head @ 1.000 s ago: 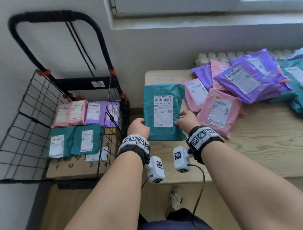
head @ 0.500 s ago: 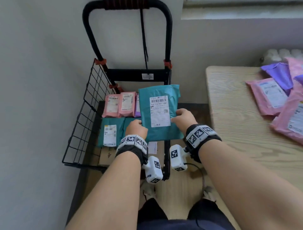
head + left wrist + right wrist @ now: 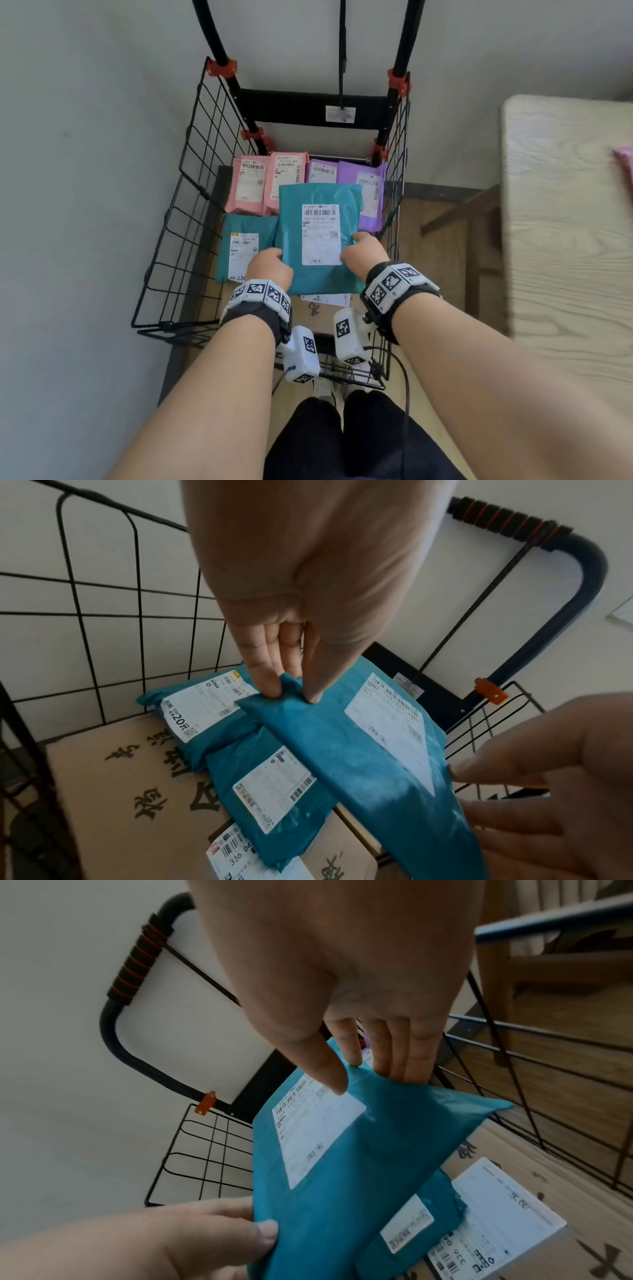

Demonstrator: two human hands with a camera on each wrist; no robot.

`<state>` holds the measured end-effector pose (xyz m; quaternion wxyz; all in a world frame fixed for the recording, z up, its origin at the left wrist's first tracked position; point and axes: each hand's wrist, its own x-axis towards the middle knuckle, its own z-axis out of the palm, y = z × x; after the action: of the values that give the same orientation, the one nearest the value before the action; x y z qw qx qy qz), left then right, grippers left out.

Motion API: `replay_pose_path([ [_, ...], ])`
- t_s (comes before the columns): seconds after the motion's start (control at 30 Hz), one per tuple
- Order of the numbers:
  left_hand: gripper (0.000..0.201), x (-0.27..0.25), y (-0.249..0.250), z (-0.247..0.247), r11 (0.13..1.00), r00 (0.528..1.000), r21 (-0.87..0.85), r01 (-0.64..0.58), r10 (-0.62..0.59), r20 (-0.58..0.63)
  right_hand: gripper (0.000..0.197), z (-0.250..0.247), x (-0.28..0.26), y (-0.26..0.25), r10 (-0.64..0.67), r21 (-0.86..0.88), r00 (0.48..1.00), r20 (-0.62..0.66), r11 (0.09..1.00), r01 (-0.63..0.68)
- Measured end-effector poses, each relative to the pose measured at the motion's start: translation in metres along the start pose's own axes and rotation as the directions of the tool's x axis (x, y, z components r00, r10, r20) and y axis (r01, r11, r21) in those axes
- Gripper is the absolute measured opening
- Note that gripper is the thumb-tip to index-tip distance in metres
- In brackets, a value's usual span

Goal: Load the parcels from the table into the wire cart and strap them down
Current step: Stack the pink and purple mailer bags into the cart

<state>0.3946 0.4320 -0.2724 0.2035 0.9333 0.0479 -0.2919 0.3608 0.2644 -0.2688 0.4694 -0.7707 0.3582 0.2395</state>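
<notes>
Two hands hold one teal parcel (image 3: 320, 236) over the wire cart (image 3: 191, 192).

Your left hand (image 3: 270, 265) pinches the parcel's near left edge between thumb and fingers (image 3: 263, 666), and your right hand (image 3: 364, 251) grips its right edge, thumb on the white label (image 3: 318, 1134) and fingers underneath. The parcel hangs label-up inside the cart, above two other teal parcels (image 3: 260, 775) that lie on a cardboard box (image 3: 113, 785) at the bottom. Behind it, two pink parcels (image 3: 265, 183) and two purple parcels (image 3: 356, 185) stand in a row against the cart's back. A black strap (image 3: 342, 51) hangs from the handle. The tabletop (image 3: 565, 222) lies to your right, with a pink corner (image 3: 625, 157) showing at its edge.
</notes>
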Motion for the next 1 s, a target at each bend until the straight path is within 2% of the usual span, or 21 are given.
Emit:
replay_pose_path([
  [0.13, 0.027, 0.02, 0.003, 0.012, 0.999, 0.998, 0.032, -0.025, 0.024, 0.05, 0.034, 0.009, 0.021, 0.012, 0.071, 0.001, 0.997, -0.005, 0.997, -0.071],
  [0.27, 0.029, 0.05, 0.007, 0.03, 0.998, 0.987, 0.055, -0.043, 0.034, 0.156, 0.043, 0.014, 0.041, 0.021, 0.137, -0.003, 0.989, -0.058, 0.991, -0.137],
  [0.4, 0.038, 0.079, 0.007, 0.047, 0.997, 0.964, 0.046, -0.057, 0.043, 0.262, 0.044, 0.024, 0.063, 0.028, 0.23, 0.033, 0.968, -0.101, 0.973, -0.228],
  [0.53, 0.037, 0.097, 0.003, 0.058, 0.994, 0.929, 0.062, -0.091, 0.062, 0.365, 0.04, 0.034, 0.079, 0.03, 0.304, 0.06, 0.943, -0.139, 0.953, -0.298],
  [0.7, 0.038, 0.116, 0.003, 0.075, 0.998, 0.909, -0.034, -0.059, 0.067, 0.411, 0.038, 0.044, 0.098, 0.038, 0.382, 0.112, 0.912, -0.152, 0.923, -0.368],
  [0.87, 0.04, 0.122, 0.005, 0.092, 0.992, 0.856, 0.037, -0.122, 0.086, 0.51, 0.04, 0.05, 0.106, 0.049, 0.449, 0.141, 0.883, -0.135, 0.891, -0.432],
  [1.0, 0.042, 0.118, 0.003, 0.099, 0.981, 0.811, 0.094, -0.172, 0.086, 0.579, 0.034, 0.056, 0.105, 0.059, 0.472, 0.117, 0.875, -0.106, 0.88, -0.461],
])
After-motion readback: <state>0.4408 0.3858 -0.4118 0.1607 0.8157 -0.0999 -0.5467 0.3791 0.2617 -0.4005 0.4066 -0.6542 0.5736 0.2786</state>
